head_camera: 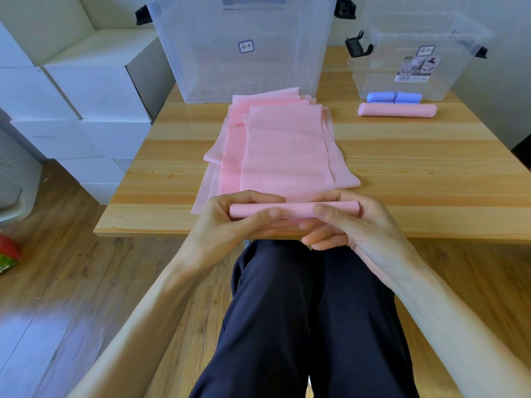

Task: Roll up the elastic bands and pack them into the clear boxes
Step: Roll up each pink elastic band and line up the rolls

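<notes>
Rolling is under way at the near edge of the wooden table (161, 179), where the started end of a pink elastic band (283, 156) is wound into a slim roll (290, 210). The roll is pinched near its left end by the left hand (230, 222), thumb on the near side and fingers curled over the top, and at its right end by the right hand (356, 225) in the same manner. The unrolled length of the band lies flat on the table beyond the hands, on top of other pink bands stacked loosely and fanned out at slightly different angles. To do the step well, the two ends of the roll are best advanced together, so that the turns stay square and no cone is formed; light tension should be kept toward the body so the thin material is wound snugly. Care is probably needed that only the top band is taken up, since the layers beneath could be dragged along. A finished pink roll (398, 110) and a blue roll (394, 97) are seen lying on the table just in front of the smaller clear box (413, 53), with the larger clear box (244, 47) standing behind the stack; neither roll is yet packed.
</notes>
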`<state>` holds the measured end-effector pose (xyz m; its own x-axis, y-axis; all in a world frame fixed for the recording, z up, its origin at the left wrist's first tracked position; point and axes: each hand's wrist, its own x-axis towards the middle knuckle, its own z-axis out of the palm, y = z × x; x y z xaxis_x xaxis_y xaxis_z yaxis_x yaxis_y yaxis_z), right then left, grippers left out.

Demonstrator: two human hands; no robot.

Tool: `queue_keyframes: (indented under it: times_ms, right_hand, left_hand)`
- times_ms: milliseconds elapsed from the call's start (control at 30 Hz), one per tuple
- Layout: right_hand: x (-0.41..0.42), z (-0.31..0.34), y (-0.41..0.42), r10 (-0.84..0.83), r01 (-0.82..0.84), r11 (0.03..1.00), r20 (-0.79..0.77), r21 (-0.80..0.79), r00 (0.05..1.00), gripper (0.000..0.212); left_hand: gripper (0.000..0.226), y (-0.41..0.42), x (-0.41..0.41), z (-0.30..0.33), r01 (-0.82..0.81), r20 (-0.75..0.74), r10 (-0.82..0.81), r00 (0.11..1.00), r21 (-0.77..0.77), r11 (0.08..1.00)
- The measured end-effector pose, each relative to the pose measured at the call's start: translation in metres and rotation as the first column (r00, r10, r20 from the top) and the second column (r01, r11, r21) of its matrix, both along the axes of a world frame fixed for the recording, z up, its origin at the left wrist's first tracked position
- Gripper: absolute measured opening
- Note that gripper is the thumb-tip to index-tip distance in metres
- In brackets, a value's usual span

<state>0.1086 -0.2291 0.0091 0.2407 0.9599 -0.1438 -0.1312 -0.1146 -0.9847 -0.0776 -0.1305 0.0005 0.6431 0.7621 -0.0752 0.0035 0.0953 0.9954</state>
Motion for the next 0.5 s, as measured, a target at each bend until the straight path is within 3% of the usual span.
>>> queue_keyframes:
  times_ms: [67, 233, 400, 500]
  right_hand:
    - [-0.0001, -0.0009, -0.0011, 0.000, 0.000, 1.000, 0.017, -0.004, 1.000, 0.038]
    - [-0.0008, -0.0013, -0.0022, -0.032, 0.032, 0.999, 0.011, 0.010, 0.999, 0.023]
    - [-0.0006, -0.0026, -0.0031, -0.006, 0.006, 1.000, 0.007, -0.013, 1.000, 0.037]
    - [-0.0004, -0.0031, -0.0046, -0.017, 0.018, 1.000, 0.014, -0.004, 1.000, 0.029]
  left_hand:
    - [0.031, -0.0014, 0.0017, 0.0007, -0.023, -0.014, 0.023, 1.000, -0.009, 1.000]
    - [0.031, -0.0010, -0.0004, 0.0002, 0.028, -0.060, -0.026, 0.998, 0.035, 0.999]
    - [0.036, -0.0033, 0.0014, 0.0019, 0.011, -0.117, -0.004, 0.993, 0.062, 0.998]
    - [0.033, -0.0039, 0.0016, 0.0021, 0.012, -0.063, -0.010, 0.998, 0.041, 0.999]
